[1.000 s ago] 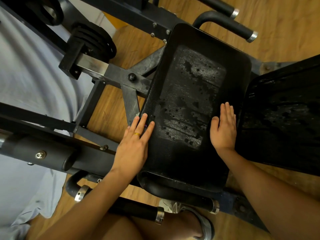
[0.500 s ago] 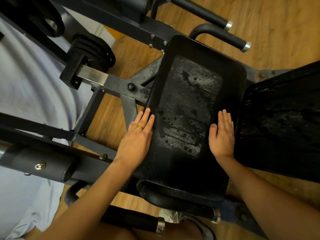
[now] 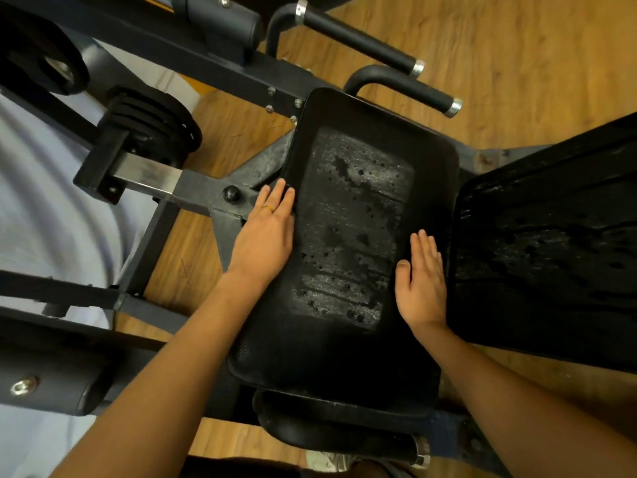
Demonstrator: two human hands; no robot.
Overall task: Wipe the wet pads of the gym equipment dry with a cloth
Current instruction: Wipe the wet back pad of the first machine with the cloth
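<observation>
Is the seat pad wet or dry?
Wet: the seat pad carries a grey film with dark blotches across its middle. No cloth shows; left hand and right hand lie flat on it.

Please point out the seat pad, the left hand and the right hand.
seat pad (image 3: 355,219): head view, its wet middle patch.
left hand (image 3: 266,238): head view, the back of the hand.
right hand (image 3: 422,288): head view, the back of the hand.
</observation>
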